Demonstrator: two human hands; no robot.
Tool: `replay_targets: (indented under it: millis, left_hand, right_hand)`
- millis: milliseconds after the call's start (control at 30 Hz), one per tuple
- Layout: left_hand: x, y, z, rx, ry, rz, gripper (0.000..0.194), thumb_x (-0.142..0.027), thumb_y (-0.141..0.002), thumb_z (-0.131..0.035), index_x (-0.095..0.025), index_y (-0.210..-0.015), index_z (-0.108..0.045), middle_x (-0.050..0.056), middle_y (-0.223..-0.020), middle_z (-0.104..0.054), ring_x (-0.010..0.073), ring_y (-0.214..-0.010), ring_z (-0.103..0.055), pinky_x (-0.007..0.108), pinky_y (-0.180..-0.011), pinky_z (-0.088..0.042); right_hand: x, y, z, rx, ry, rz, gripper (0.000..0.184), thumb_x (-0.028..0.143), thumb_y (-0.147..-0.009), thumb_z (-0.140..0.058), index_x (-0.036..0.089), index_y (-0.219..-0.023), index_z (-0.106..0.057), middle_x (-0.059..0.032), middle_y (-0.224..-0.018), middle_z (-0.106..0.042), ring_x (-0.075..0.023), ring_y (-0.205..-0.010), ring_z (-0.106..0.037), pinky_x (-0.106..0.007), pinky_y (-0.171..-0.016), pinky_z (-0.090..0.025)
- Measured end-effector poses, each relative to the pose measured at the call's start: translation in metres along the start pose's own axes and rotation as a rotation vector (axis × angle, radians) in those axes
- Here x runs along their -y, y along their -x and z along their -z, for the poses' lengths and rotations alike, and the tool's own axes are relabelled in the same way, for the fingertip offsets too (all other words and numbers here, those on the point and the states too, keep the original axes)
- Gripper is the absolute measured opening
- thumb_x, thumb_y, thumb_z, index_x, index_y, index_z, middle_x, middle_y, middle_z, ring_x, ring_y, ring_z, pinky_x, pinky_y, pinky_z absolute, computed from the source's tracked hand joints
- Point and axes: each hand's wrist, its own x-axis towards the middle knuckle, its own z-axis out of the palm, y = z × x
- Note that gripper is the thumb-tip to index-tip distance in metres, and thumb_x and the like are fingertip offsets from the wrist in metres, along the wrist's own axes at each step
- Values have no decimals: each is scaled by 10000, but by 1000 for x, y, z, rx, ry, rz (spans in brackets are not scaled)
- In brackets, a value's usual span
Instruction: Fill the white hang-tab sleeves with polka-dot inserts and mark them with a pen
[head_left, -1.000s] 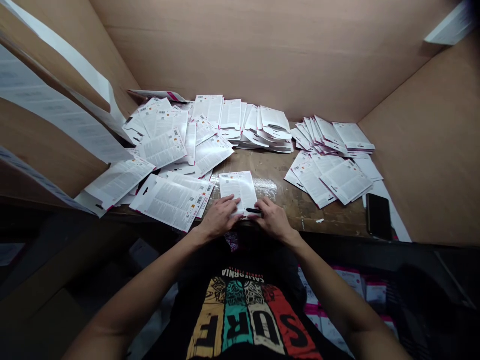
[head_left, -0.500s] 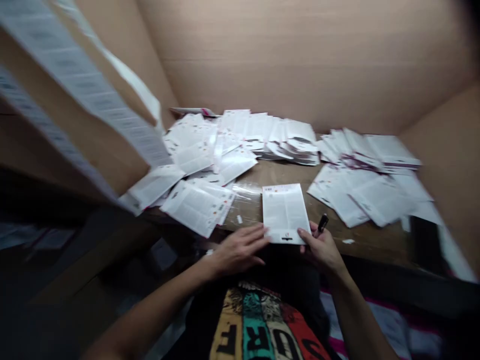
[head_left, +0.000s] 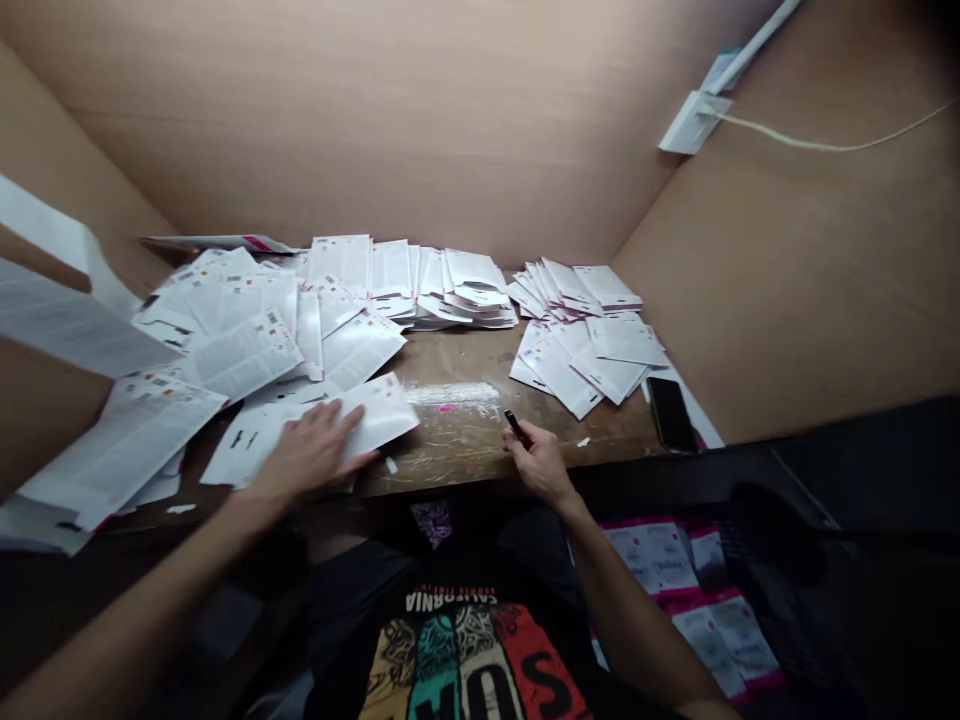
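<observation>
- Head camera view: two bare hands are seen at a wooden tabletop (head_left: 457, 455), which is boxed in by cardboard walls (head_left: 337, 120).
- The left grip (head_left: 311, 455) is held wide, spread flat on a white printed packaging card (head_left: 382, 412). That card lies at 8 o'clock from the frame centre, at the near edge of the main spread and overlapping a neighbouring card.
- The right grip (head_left: 541, 462) is held narrow around a black pen (head_left: 515, 425) at 6 o'clock, with no card beneath it.
- A broad, loose spread of overlapping cards (head_left: 240, 350) is laid out at 10 o'clock, its cards lying at mixed angles.
- A tidier fanned row of cards (head_left: 465, 285) is ranged at 12 o'clock, near the far wall.
- A smaller fanned stack (head_left: 592, 290) sits at 1 o'clock, with loosely overlapped cards (head_left: 577, 365) just in front of it.
- Pink-edged cards (head_left: 652, 555) are seen below the tabletop at 5 o'clock; what carries them is too dark to tell.
- A black smartphone (head_left: 670, 414) lies at 3 o'clock, and a strip of clear tape (head_left: 454, 405) is stuck down between the card groups.
- Progress as shown: only the rows at 12 and 1 o'clock are fanned in order, while most cards lie scattered. Any pen marks on the cards cannot be made out.
</observation>
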Motion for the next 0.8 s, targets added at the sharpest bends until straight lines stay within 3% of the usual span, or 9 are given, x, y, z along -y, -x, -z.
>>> replay_targets:
  millis: [67, 133, 233, 300, 367, 467, 567, 800]
  left_hand:
    - [-56, -25, -6, -30, 38, 76, 700, -686, -1030, -431, -132, -1423, -599, 290, -1506, -549, 468, -1317, -568, 631, -1023, -494]
    - [-98, -42, -14, -7, 145, 10, 588, -587, -1069, -415, -119, -1355, -627, 277, -1443, -598, 443, -1293, -574, 616, -1064, -468]
    - [-130, -54, -21, 32, 233, -26, 557, -514, -1033, -545, -76, -1372, -604, 278, -1399, -606, 437, -1298, -560, 555, -1068, -481]
    - [-134, -57, -22, 10, 222, -62, 607, -493, -1003, -614, -67, -1432, -565, 272, -1452, -574, 441, -1387, -502, 538, -1108, -462]
    - [-130, -58, -24, -21, 209, -204, 590, -451, -1035, -574, -140, -1531, -505, 211, -1619, -462, 410, -1528, -379, 536, -1208, -380]
    - [-124, -59, -31, -13, 231, -399, 513, -400, -1106, -432, -274, -1603, -453, 86, -1745, -328, 337, -1622, -262, 521, -1286, -276]
    - [-125, -59, -39, -10, 258, -371, 511, -426, -1117, -404, -298, -1608, -465, 77, -1740, -348, 340, -1622, -273, 531, -1283, -276]
    - [-134, -57, -45, -7, 316, -330, 452, -444, -1098, -471, -464, -1545, -533, 7, -1757, -311, 413, -1627, -219, 605, -1234, -299]
  right_hand:
    - [6, 6, -19, 55, -74, -37, 456, 644, -963, -599, 208, -958, -735, -59, -849, -753, -205, -659, -649, -294, -612, -521]
    - [9, 3, -29, 82, -142, -83, 501, 679, -949, -611, 203, -1038, -741, -66, -867, -757, -196, -631, -638, -295, -592, -520]
    - [5, -11, -29, 3, -208, -156, 603, 768, -906, -614, 184, -1001, -734, -66, -815, -730, -186, -634, -631, -285, -582, -522]
    - [1, -20, -23, -125, -240, -195, 652, 828, -883, -592, 186, -894, -706, -56, -782, -703, -164, -622, -613, -264, -559, -511]
    - [-3, -25, -15, -216, -298, -241, 679, 872, -861, -573, 200, -805, -650, -26, -698, -653, -135, -547, -560, -243, -486, -465]
    - [-6, -24, -5, -124, -426, -310, 665, 868, -811, -649, 204, -833, -642, 5, -600, -618, -117, -435, -496, -237, -402, -403]
    - [-7, -20, -1, 46, -437, -286, 599, 743, -722, -836, 184, -889, -696, -55, -683, -724, -176, -510, -630, -283, -457, -512]
    - [-17, -17, -1, 21, -406, -314, 466, 636, -732, -865, 210, -835, -705, -72, -694, -749, -252, -586, -721, -387, -566, -635]
